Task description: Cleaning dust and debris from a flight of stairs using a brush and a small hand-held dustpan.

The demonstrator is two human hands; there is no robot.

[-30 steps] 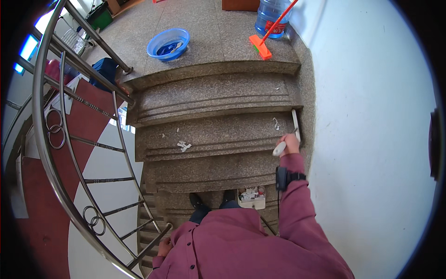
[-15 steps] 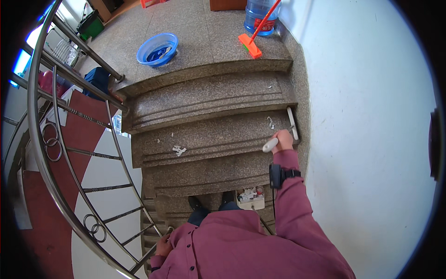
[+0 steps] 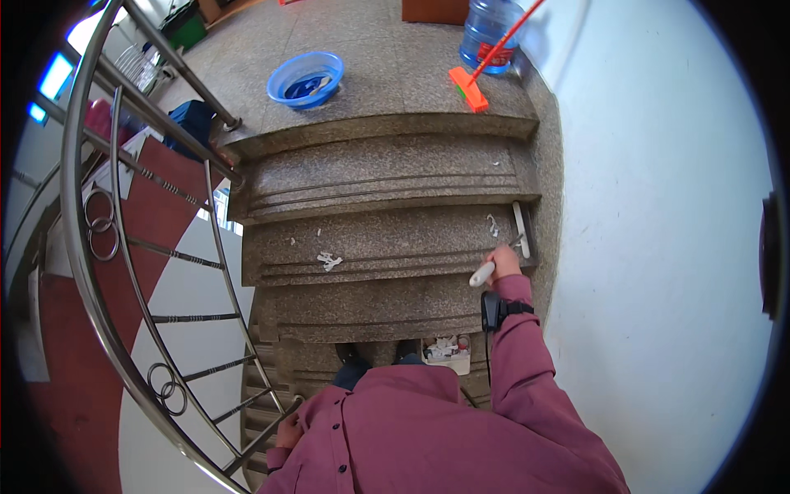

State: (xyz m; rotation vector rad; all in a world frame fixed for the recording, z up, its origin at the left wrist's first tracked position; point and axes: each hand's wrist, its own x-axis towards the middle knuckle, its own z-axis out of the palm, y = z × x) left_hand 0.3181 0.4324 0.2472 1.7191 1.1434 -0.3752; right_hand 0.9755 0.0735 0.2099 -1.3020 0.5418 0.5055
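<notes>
While the tool [image 3: 482,274] juts from the right hand's [image 3: 505,262] grip, the left's [image 3: 288,431] is unclear.

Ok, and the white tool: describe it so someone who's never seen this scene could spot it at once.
Find the pale wall on the right, then the second step down from the landing. At that step's right end is the head of the white tool, its handle in the right grip. Unlike the crumpled white scraps nearby, its head is long and straight.
</notes>
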